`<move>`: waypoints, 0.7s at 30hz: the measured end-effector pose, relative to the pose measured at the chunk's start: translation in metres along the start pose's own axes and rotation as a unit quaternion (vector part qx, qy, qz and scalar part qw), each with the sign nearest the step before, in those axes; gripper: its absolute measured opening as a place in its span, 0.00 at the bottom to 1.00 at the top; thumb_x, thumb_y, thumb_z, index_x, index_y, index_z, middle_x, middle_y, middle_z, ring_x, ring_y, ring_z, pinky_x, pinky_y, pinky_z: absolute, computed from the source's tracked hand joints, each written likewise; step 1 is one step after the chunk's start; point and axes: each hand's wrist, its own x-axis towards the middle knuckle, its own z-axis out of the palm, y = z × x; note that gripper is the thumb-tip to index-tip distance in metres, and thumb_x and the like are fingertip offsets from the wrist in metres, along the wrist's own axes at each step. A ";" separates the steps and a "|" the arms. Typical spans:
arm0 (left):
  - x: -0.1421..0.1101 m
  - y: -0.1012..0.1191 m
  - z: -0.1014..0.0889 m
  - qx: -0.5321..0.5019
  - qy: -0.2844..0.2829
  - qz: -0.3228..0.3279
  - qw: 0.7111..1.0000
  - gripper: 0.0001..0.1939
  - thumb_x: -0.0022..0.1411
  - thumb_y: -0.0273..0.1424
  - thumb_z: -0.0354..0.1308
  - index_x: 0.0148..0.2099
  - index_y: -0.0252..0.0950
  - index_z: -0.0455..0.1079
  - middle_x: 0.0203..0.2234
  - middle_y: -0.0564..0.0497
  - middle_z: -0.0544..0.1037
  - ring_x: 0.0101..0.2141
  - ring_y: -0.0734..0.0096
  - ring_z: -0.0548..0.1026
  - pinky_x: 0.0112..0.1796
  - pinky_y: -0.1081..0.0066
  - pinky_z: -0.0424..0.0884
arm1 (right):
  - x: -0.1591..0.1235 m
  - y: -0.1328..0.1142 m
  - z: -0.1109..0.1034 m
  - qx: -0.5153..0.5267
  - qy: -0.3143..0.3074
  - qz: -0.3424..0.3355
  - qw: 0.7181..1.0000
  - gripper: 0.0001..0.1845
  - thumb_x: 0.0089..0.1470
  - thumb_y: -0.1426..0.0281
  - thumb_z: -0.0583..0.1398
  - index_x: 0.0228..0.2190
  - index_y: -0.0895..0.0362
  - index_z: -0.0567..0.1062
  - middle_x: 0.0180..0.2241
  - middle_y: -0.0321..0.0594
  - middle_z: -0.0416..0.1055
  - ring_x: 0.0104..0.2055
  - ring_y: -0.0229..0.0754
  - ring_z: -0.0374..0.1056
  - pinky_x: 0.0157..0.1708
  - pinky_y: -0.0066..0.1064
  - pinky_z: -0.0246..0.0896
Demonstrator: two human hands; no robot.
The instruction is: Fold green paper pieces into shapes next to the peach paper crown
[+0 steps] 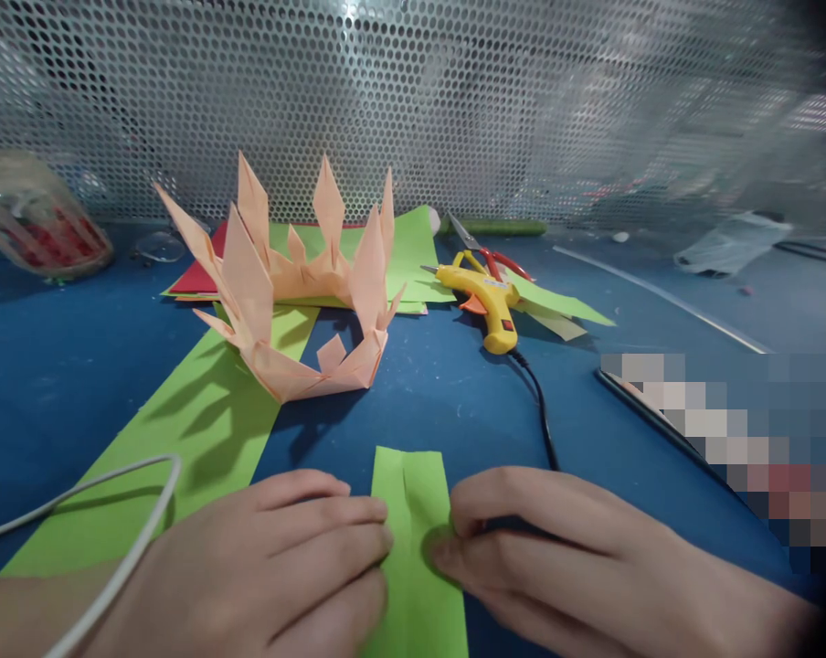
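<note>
A folded green paper strip (413,548) with a lengthwise crease lies at the bottom centre, its far end flat on the blue table. My left hand (296,567) is closed at its left edge, fingers together and tips on the paper; the thumb is hidden. From the other side, my right hand (556,557) pinches the right edge with curled fingers. Beyond them stands a peach paper crown (327,384) with folded upright points. The strip's near end runs out of view.
A green sheet (227,439) lies under the crown's left side, and a white cable (159,493) arches over my left wrist. Further back are a yellow glue gun (499,315), red-handled scissors (509,265), stacked coloured paper (423,260) and a jar (43,219). At right lies a partly pixelated device (650,413).
</note>
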 end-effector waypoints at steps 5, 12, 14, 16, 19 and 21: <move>-0.003 0.004 -0.001 0.011 -0.002 -0.003 1.000 0.19 0.76 0.23 0.44 0.40 0.37 0.76 0.37 0.57 0.86 0.43 0.77 0.81 0.64 0.74 0.59 | -0.005 0.002 0.004 -0.034 -0.005 -0.018 0.999 0.16 0.69 0.73 0.53 0.35 0.54 0.79 0.33 0.40 0.78 0.31 0.36 0.75 0.32 0.22 0.72; -0.008 0.007 0.001 0.032 0.014 -0.037 0.999 0.17 0.77 0.30 0.46 0.40 0.38 0.76 0.36 0.58 0.86 0.43 0.78 0.82 0.61 0.79 0.62 | -0.016 0.006 0.014 -0.098 -0.056 -0.031 0.993 0.12 0.67 0.62 0.58 0.34 0.52 0.77 0.34 0.43 0.76 0.32 0.39 0.73 0.33 0.28 0.70; -0.008 0.008 0.002 0.025 0.003 -0.052 0.998 0.18 0.76 0.27 0.46 0.38 0.39 0.76 0.35 0.58 0.86 0.42 0.77 0.82 0.58 0.79 0.67 | -0.015 0.006 0.013 -0.101 -0.068 -0.040 0.992 0.13 0.68 0.62 0.57 0.34 0.52 0.76 0.34 0.42 0.76 0.32 0.40 0.72 0.34 0.28 0.69; -0.007 0.009 0.002 0.017 0.002 -0.058 0.998 0.20 0.76 0.26 0.45 0.37 0.40 0.76 0.33 0.58 0.85 0.40 0.78 0.82 0.56 0.80 0.69 | -0.013 0.005 0.010 -0.098 -0.079 -0.051 0.991 0.13 0.69 0.64 0.56 0.33 0.52 0.75 0.34 0.42 0.76 0.32 0.40 0.72 0.34 0.29 0.68; -0.005 0.008 0.002 0.006 0.014 -0.052 0.999 0.20 0.76 0.27 0.45 0.37 0.39 0.76 0.32 0.58 0.85 0.41 0.78 0.81 0.58 0.81 0.66 | -0.007 0.005 0.006 -0.074 -0.087 -0.076 0.991 0.14 0.70 0.70 0.54 0.31 0.53 0.73 0.33 0.39 0.76 0.31 0.39 0.70 0.35 0.30 0.66; -0.005 0.007 0.002 0.005 0.018 -0.041 0.999 0.20 0.76 0.25 0.45 0.37 0.38 0.76 0.32 0.57 0.84 0.41 0.78 0.81 0.60 0.80 0.63 | -0.004 0.005 0.005 -0.051 -0.084 -0.083 0.992 0.16 0.70 0.72 0.53 0.29 0.54 0.71 0.32 0.37 0.76 0.30 0.38 0.68 0.35 0.30 0.65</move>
